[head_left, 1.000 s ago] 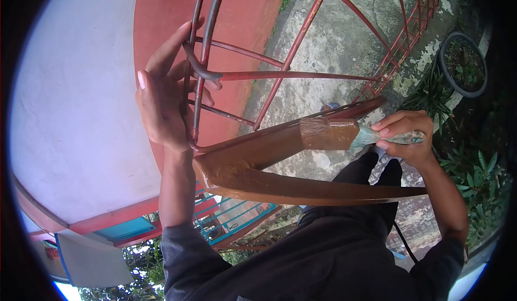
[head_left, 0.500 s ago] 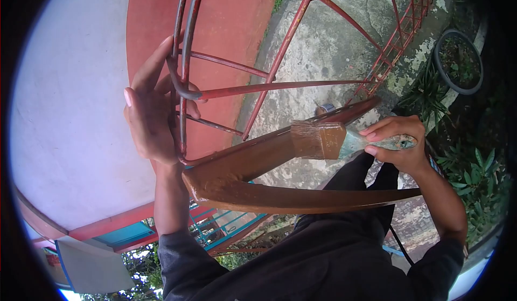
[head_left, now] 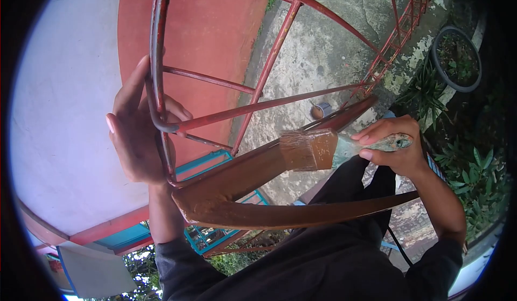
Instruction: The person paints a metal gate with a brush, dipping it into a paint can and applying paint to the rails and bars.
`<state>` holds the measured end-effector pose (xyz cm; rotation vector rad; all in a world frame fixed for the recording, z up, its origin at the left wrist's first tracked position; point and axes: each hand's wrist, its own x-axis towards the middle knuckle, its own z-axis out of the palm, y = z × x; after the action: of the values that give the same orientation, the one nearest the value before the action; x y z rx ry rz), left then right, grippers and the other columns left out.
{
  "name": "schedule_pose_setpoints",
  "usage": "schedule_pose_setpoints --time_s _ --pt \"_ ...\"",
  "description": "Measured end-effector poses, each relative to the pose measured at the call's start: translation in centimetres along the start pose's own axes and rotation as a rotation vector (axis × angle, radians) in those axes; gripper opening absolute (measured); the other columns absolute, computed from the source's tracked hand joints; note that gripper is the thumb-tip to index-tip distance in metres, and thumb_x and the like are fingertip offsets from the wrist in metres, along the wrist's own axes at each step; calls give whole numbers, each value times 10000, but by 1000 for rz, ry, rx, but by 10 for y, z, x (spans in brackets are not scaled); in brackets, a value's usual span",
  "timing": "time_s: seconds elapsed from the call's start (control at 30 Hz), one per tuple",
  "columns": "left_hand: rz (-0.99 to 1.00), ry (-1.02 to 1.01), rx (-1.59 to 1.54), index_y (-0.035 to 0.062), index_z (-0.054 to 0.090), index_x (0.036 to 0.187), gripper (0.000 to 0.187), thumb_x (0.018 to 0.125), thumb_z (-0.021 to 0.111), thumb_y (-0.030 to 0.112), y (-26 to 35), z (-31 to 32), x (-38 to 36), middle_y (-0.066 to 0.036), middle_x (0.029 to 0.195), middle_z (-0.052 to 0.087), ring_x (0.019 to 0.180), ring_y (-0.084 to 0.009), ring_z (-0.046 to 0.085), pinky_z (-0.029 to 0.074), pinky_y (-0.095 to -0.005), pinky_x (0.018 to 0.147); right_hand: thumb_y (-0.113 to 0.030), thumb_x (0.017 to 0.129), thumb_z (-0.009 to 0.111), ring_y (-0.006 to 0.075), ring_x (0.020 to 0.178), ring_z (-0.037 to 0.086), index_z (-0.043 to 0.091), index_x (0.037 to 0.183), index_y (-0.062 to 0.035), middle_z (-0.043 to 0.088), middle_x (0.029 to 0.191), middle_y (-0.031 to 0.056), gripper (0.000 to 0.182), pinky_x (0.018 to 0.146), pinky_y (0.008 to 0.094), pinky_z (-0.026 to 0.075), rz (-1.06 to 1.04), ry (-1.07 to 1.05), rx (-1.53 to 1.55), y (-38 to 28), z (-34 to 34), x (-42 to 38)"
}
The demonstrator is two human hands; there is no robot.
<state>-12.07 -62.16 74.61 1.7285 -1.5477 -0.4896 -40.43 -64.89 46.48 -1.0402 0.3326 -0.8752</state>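
Observation:
My left hand (head_left: pixel 141 136) supports the red metal rod frame (head_left: pixel 258 105) at its corner, with the rods across the palm. Its fingers reach loosely behind the rods and the thumb sticks out to the left. In front of me, a brown-coated, V-shaped part (head_left: pixel 301 212) of the frame shows a glossy surface. My right hand (head_left: pixel 401 144) grips a paintbrush (head_left: pixel 344 149) by its paint-stained handle. The wide, brown-loaded bristles lie over the upper arm of the V and appear to touch it.
A small can (head_left: pixel 321 111) with brown contents stands on the worn concrete floor (head_left: pixel 318 47). A round dark pot (head_left: pixel 458 58) and leafy plants (head_left: pixel 474 177) are at the right. A white-and-red wall (head_left: pixel 70 112) rises at the left, with a turquoise metal frame (head_left: pixel 210 241) below.
My left hand and the metal frame have shifted left and downward, with the rods turning. The paintbrush has moved slightly left along the brown part. More of the can now shows.

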Motion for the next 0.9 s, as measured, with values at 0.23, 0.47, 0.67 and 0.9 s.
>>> schedule_pose_setpoints --time_s 0.23,0.47,0.67,0.9 --pt "32 -38 -23 -146 414 1477 811 1082 242 542 -2 3 2 -492 1471 353 590 -162 642 510 -206 519 80 751 813 253 971 765 776 913 12 776 985 178 180 863 346 606 62 90 -173 28 -36 -19" --pt "10 -42 -30 -133 426 1478 807 1081 245 546 -2 0 0 -480 1478 356 647 -180 680 559 -233 605 84 786 804 291 1032 745 740 988 19 754 1049 211 222 911 375 598 1 224 146 19 -2 -15" --pt "23 -68 -16 -116 412 1496 778 1091 224 521 -1 0 2 -472 1495 337 669 -176 680 560 -217 574 75 795 807 275 1054 742 745 983 29 759 1073 208 203 919 358 593 19 178 191 25 15 4" --pt "-16 -92 -39 -111 382 1515 757 1094 227 499 -1 -3 1 -460 1524 300 700 -173 669 532 -193 490 75 802 795 253 1009 753 770 968 25 773 1058 191 176 911 347 588 30 174 -130 57 -29 -18"
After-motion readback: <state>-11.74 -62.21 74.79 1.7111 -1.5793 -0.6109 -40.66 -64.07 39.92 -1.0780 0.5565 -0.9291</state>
